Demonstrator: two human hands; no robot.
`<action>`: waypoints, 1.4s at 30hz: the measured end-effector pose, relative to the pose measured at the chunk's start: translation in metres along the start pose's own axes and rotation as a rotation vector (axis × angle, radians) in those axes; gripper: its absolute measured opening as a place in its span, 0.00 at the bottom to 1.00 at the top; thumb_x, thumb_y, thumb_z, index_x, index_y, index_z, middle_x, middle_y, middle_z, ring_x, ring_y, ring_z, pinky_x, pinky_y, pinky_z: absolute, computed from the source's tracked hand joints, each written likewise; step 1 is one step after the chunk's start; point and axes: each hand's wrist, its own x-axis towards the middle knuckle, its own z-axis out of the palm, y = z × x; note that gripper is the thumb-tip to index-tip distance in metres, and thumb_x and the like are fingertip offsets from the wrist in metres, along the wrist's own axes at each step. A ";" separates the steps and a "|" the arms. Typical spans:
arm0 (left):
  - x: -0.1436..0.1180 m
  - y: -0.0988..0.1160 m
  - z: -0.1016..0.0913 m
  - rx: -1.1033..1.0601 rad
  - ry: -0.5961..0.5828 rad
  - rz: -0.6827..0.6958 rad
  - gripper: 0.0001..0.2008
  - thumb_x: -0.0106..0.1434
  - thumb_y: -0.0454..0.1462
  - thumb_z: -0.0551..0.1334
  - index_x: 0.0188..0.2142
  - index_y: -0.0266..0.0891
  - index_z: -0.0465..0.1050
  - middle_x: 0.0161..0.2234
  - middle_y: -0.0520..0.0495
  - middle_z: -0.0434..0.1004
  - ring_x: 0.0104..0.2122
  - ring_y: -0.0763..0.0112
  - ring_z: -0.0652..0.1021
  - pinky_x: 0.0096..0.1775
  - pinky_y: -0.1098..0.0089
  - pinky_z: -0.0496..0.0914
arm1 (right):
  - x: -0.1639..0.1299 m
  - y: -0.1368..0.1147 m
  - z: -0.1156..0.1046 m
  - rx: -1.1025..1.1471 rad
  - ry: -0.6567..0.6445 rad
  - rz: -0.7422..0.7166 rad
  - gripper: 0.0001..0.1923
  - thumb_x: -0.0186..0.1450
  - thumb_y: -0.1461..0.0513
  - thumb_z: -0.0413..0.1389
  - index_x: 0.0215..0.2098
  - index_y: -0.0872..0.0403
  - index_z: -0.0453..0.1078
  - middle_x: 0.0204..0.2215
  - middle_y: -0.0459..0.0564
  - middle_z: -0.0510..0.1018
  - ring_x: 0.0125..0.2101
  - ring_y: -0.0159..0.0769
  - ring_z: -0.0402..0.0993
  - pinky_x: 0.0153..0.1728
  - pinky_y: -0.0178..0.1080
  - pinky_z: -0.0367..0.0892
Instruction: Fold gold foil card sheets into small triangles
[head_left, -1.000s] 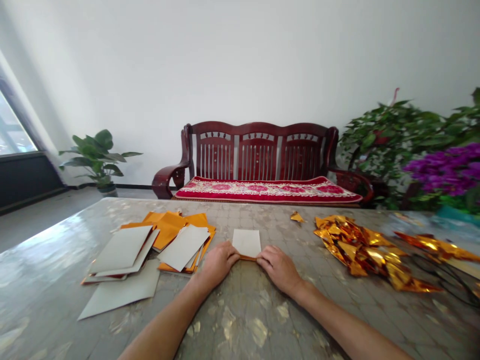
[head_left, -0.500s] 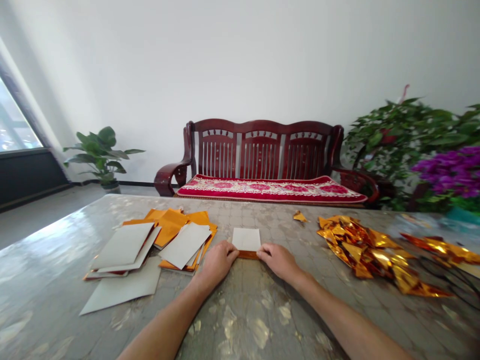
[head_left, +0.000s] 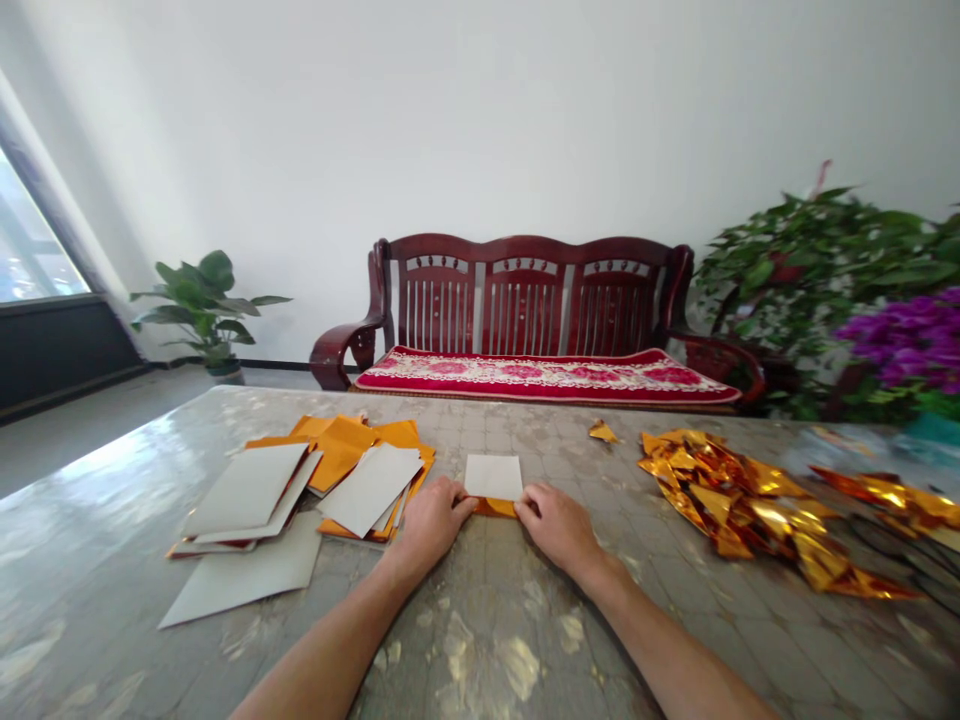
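Observation:
A small sheet of foil paper [head_left: 493,477] lies on the table in front of me, pale side up, with a gold strip turned up along its near edge. My left hand [head_left: 437,515] pinches the left end of that strip between thumb and fingers. At the right end, my right hand [head_left: 556,520] pinches it in the same way. Just left of my left hand sits a pile of white and gold sheets [head_left: 371,490]. Farther left is another stack of pale sheets [head_left: 247,490].
Crumpled and folded gold foil pieces [head_left: 739,495] heap up on the right, with a small gold scrap [head_left: 602,431] behind. A dark cable [head_left: 892,550] and clear plastic [head_left: 832,448] lie far right. Beyond the patterned table [head_left: 480,640] stands a wooden bench [head_left: 525,300].
The gold strip at the sheet's near edge looks brighter and tilts at a different angle. Both hands stay almost in place, still pinching its ends. The view has shifted slightly.

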 end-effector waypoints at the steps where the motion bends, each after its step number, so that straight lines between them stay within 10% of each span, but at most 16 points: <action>1: 0.000 0.000 0.000 0.007 0.002 0.003 0.14 0.65 0.44 0.59 0.28 0.39 0.73 0.31 0.50 0.74 0.32 0.71 0.73 0.32 0.71 0.57 | 0.000 0.000 0.000 -0.003 0.000 0.000 0.09 0.66 0.61 0.51 0.29 0.52 0.70 0.32 0.45 0.77 0.34 0.33 0.71 0.31 0.34 0.52; 42: -0.005 0.010 -0.009 0.182 -0.029 -0.040 0.11 0.65 0.43 0.58 0.33 0.40 0.73 0.36 0.45 0.75 0.40 0.62 0.76 0.41 0.67 0.64 | -0.001 -0.008 -0.002 -0.087 0.003 0.030 0.06 0.63 0.63 0.53 0.28 0.52 0.68 0.31 0.45 0.76 0.33 0.33 0.70 0.30 0.35 0.52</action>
